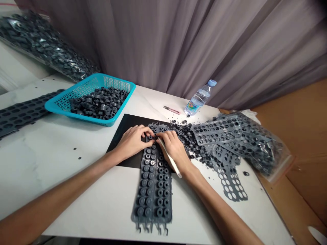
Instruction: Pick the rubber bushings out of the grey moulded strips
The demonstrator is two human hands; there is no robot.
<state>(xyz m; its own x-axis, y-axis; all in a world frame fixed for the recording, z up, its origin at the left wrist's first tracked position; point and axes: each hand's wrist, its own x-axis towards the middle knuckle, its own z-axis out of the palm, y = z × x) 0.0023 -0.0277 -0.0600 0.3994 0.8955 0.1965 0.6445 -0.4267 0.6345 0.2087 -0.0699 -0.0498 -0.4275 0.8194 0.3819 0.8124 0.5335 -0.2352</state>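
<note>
A dark grey rubber sheet (153, 180) with rows of round moulded caps lies lengthwise in front of me, its far half over a black mat (127, 149). My left hand (135, 139) is closed in a pinch at the sheet's left edge, thumb and index finger on the rubber near a cap. In my right hand (173, 146) is a slim white pen-like tool (170, 158), its back end pointing toward me. The tool's tip meets the sheet beside my left fingertips; the fingers partly hide that spot.
A turquoise basket (112, 121) of loose rubber pieces stands left, before a full plastic bag (46, 41). Pink thread snips (171, 110) and a water bottle (200, 98) are at the back. Rubber pieces, punched sheets (232, 180) and another bag (268, 160) lie right.
</note>
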